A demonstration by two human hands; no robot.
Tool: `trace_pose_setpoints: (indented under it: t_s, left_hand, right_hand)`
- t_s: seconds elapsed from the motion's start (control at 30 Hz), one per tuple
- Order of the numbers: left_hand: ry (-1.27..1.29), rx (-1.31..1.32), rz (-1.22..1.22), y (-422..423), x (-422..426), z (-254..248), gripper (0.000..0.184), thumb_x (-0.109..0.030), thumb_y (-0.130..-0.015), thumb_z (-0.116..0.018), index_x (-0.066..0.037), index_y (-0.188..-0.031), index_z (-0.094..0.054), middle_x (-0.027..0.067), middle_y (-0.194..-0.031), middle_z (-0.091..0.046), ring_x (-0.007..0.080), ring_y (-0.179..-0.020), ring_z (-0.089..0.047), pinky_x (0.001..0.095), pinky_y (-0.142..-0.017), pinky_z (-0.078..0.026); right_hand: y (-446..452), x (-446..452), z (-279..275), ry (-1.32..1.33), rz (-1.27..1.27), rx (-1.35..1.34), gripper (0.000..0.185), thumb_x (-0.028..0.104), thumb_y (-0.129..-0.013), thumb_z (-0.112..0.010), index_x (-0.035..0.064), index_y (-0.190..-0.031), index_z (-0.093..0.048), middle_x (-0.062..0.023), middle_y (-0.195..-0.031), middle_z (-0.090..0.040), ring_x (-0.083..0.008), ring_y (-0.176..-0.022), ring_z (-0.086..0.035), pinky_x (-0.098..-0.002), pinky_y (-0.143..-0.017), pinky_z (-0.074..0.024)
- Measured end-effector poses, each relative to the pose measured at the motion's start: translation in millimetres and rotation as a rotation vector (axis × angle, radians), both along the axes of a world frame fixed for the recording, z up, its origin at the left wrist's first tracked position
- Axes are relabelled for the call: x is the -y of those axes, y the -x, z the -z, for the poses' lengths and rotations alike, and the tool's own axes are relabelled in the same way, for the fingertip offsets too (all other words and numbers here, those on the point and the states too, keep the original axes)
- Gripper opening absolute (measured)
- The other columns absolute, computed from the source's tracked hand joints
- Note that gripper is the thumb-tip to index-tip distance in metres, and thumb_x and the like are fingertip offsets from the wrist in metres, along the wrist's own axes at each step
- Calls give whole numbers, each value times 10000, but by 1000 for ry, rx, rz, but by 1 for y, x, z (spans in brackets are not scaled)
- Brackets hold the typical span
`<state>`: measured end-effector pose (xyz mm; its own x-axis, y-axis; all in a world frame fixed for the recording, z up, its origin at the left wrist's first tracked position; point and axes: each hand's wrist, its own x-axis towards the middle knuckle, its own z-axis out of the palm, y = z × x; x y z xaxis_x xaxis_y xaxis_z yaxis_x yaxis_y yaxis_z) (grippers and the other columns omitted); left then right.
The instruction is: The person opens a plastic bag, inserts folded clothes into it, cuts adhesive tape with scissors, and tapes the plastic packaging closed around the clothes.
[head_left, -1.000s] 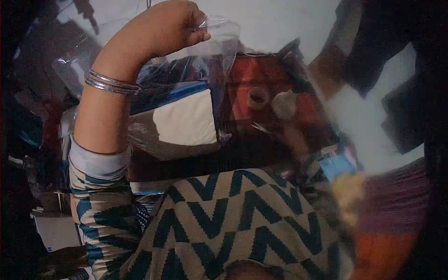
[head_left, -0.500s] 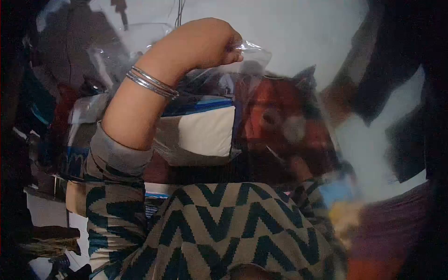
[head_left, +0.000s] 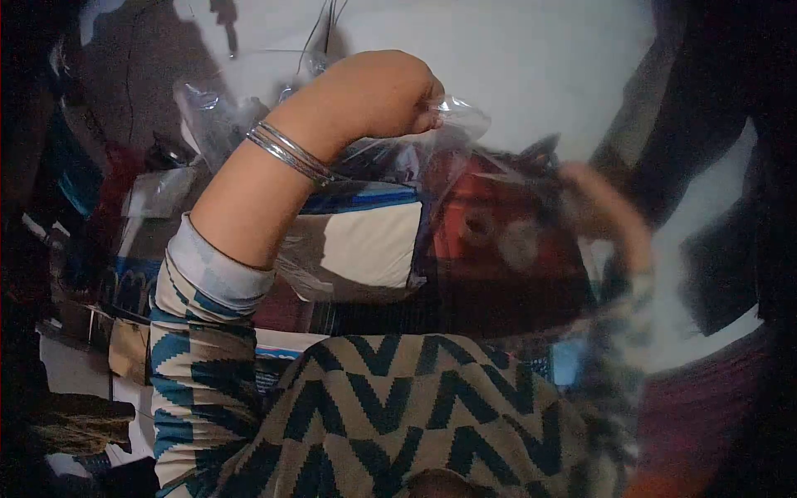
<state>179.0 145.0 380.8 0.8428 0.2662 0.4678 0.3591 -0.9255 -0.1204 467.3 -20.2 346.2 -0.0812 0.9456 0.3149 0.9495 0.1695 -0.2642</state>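
Note:
My left hand [head_left: 407,95], with silver bangles at the wrist, is raised and closed on the edge of a clear plastic bag [head_left: 463,118]. The thin film catches the light beside the fingertips. Below that forearm lies a folded cream cloth bundle [head_left: 374,241] with blue layers along its top, seemingly under clear plastic. My right hand [head_left: 585,195] is lifted at the right, near the far corner of a dark red, shiny surface [head_left: 506,212]. Motion smears its fingers, so its grip does not show.
A pale wall or floor surface [head_left: 531,66] spans the back. Brown cardboard [head_left: 130,347] sits at the lower left. Purple fabric [head_left: 706,407] lies at the lower right. My patterned clothing [head_left: 415,390] fills the bottom middle, and a dark garment-like shape [head_left: 730,257] stands at the right.
My right hand has risen from low on the right toward the far corner of the red surface. My left hand still grips the plastic and appears slightly lower and further right.

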Motion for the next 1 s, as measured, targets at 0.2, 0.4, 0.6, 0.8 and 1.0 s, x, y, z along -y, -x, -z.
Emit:
trace_pose_setpoints:
  t_s: [0.2,0.4,0.6,0.8,1.0]
  left_hand:
    - [25,-17,-12,-1,2,-1,217,-259,-776,-660,-42,-772,-643,133,-797,-618,340,-738,-598,420,-666,-477]
    - [-13,19,20,0,2,2,181,-229,-764,-657,-49,-764,-644,122,-802,-617,334,-751,-597,423,-672,-478]
    - [7,18,20,-1,3,1,164,-217,-752,-660,-55,-771,-642,126,-804,-614,333,-774,-595,432,-683,-475]
    - [-6,11,31,1,6,-1,149,-190,-737,-662,-53,-792,-644,121,-813,-617,326,-789,-598,422,-688,-479]
    - [-12,39,95,1,10,-2,152,-163,-720,-664,-47,-816,-638,124,-817,-606,328,-800,-595,422,-699,-482]
  right_hand:
    - [37,-28,-37,250,109,15,549,164,-618,-778,-24,-1071,-533,-192,-1002,-597,-297,-965,-583,-364,-842,-464]
    - [35,-49,-33,371,-69,-80,571,179,-620,-771,-43,-1098,-550,-202,-1043,-622,-258,-901,-618,-348,-775,-486]
    - [25,-56,-24,316,-90,-142,474,170,-645,-746,-47,-1033,-583,-156,-906,-652,-181,-752,-587,-326,-686,-481]
    - [24,-59,-17,295,-55,-45,389,192,-672,-725,-25,-968,-598,-134,-830,-649,-159,-716,-570,-330,-638,-469]
    - [53,-57,-28,179,-103,-19,358,206,-672,-724,-25,-922,-610,-121,-788,-639,-152,-709,-565,-326,-628,-476]
